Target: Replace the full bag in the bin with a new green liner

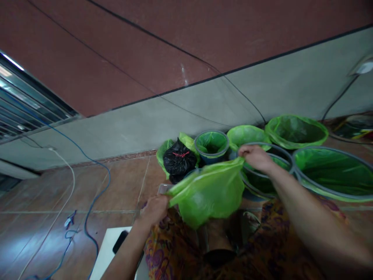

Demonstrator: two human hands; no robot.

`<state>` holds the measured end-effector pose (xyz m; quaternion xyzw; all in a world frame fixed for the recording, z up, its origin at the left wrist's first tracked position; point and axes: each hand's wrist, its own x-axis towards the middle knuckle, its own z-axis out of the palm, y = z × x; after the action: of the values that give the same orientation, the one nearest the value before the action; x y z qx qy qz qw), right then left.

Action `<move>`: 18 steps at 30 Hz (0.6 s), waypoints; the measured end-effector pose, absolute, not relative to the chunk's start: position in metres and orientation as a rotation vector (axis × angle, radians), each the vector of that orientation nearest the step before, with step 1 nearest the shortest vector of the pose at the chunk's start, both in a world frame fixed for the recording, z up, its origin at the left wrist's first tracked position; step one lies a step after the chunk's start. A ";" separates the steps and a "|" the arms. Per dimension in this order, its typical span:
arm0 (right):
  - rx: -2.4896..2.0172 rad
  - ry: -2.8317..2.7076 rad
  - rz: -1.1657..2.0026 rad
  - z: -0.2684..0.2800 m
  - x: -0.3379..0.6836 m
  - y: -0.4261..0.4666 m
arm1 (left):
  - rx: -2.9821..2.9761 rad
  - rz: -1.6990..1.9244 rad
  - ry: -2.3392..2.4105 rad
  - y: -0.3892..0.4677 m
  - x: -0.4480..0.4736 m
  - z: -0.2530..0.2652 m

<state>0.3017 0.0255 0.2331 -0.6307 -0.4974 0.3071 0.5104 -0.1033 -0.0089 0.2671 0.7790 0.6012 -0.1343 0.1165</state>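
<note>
A green plastic garbage bag (210,190) is stretched between my two hands, sagging in the middle above my lap. My left hand (155,210) is closed on its lower left corner. Higher up, my right hand (256,157) grips the upper right corner, in front of a trash can (284,155) with a grey rim. Behind the bag stands a small lined trash can (211,142). To its left is a knotted black garbage bag (180,159) with a red tie.
More green-lined bins, a large one (335,171) and another (297,130), stand at the right by the wall. A blue cable (109,175) and a white cable (72,179) cross the tiled floor at left. A dark phone (120,241) lies on a white surface (106,249).
</note>
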 end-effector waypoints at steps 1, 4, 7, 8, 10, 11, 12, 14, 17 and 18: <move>-1.566 -1.213 0.708 0.225 0.299 0.028 | 2.267 -0.349 1.698 -0.007 -0.105 0.261; -1.621 -1.203 0.638 0.205 0.290 0.034 | 2.217 -0.187 1.865 0.002 -0.113 0.259; -1.558 -1.138 0.647 0.199 0.284 0.038 | 2.241 -0.340 1.943 0.009 -0.119 0.270; -1.524 -1.126 0.650 0.200 0.283 0.040 | 2.264 -0.433 1.902 0.010 -0.120 0.272; -1.472 -1.148 0.645 0.205 0.280 0.045 | 2.298 -0.576 1.818 0.013 -0.121 0.274; -1.458 -1.180 0.633 0.209 0.278 0.049 | 2.310 -0.610 1.797 0.015 -0.122 0.273; -1.455 -1.219 0.606 0.214 0.277 0.053 | 2.318 -0.617 1.800 0.017 -0.123 0.273; -1.502 -1.306 0.502 0.226 0.272 0.062 | 2.299 -0.552 1.901 0.027 -0.126 0.274; -1.719 -1.442 0.280 0.244 0.251 0.077 | 2.175 -0.221 2.127 0.047 -0.124 0.277; -1.793 -1.479 0.230 0.248 0.239 0.082 | 2.109 -0.053 2.136 0.054 -0.119 0.276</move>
<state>0.2388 0.0820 0.2481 -0.7062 -0.5826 0.0907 0.3919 -0.1195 0.0541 0.2765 0.7009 0.7096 -0.0175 0.0697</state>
